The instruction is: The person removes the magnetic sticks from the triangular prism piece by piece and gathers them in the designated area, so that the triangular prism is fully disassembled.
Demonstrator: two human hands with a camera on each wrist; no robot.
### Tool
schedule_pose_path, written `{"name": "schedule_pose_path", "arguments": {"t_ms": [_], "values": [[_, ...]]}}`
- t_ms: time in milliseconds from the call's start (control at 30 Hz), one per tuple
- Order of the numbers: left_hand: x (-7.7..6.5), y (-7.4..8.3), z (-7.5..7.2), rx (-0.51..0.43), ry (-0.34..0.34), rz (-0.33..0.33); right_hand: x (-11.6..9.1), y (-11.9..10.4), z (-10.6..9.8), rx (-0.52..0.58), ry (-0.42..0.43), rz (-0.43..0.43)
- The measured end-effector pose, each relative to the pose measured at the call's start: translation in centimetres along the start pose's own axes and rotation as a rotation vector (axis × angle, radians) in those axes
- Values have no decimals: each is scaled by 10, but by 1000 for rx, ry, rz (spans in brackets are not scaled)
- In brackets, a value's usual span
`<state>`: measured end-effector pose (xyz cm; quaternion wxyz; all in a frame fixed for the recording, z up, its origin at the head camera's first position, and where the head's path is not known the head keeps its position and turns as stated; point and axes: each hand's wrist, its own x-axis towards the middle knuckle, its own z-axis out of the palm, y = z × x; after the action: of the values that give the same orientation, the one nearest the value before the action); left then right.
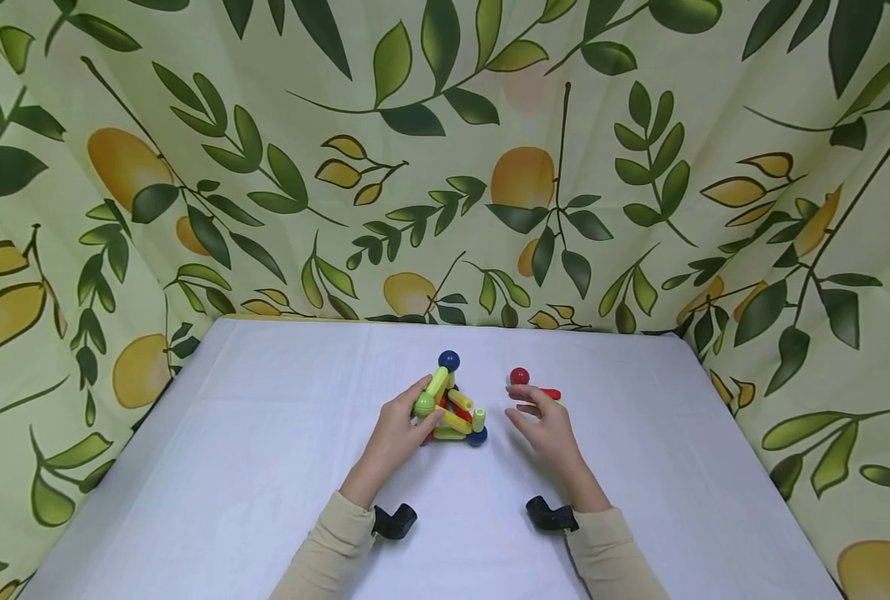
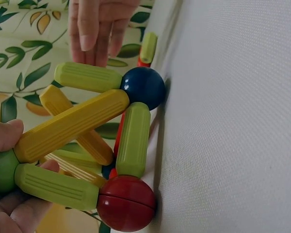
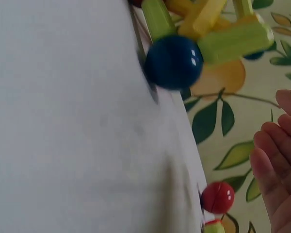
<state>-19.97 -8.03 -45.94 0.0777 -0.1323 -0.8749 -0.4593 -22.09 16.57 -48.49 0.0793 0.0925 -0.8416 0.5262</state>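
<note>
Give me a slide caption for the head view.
Left hand grips a ball-and-rod frame; right hand hovers near a red ball.

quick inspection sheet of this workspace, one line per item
surface: white cloth, faint creases
job's things: ball-and-stick structure of green, yellow and red sticks with coloured balls; loose red ball and loose red stick near the right hand
clutter: nothing seen
grippers: left hand grips the structure at its green ball; right hand holds nothing, fingers slightly bent
cables: nothing seen
surroundings: leaf-and-fruit print curtain behind the table
</note>
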Motion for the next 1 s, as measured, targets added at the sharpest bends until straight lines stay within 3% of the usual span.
{"name": "schedule_pose_path", "arguments": {"t_ms": [300, 400, 733, 1000], "values": [[0, 1, 0, -4, 12, 35, -7, -14, 19, 84, -116, -143], [0, 1, 0, -13, 13, 48, -9, -16, 24, 65, -131, -166], [1, -1, 0, -7, 7, 28, -12, -22, 27, -61, -87, -237], [1, 0, 0, -8, 10, 22, -11, -19, 24, -55, -67, -236]]}}
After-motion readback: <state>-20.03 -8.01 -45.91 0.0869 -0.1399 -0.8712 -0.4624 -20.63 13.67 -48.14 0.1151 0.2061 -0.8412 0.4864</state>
